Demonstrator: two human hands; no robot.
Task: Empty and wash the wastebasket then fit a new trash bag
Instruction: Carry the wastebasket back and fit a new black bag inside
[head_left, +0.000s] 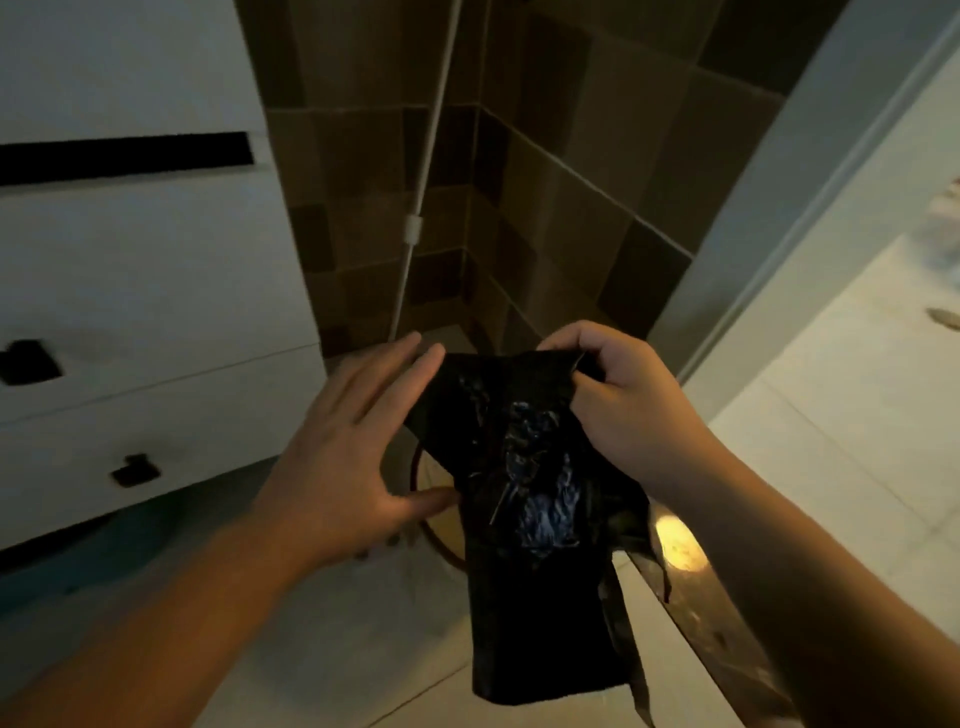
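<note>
The black trash bag (535, 499) hangs between both hands: the right hand (618, 395) pinches its top edge, the left hand (343, 457) touches its side with straight fingers. Behind it only a dark rim arc (422, 499) shows, likely the wastebasket, mostly hidden. Farther off stand a white cabinet (145, 291) and brown tiled wall (545, 171).

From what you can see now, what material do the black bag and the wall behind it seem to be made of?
The black bag, pinched by the right hand, looks like thin plastic film: it crumples, hangs limp and shows glossy highlights. The wall seems to be ceramic tile with a matte brown finish: square pieces in several shades with pale grout lines between them. The dim light leaves the exact finish uncertain.
</note>
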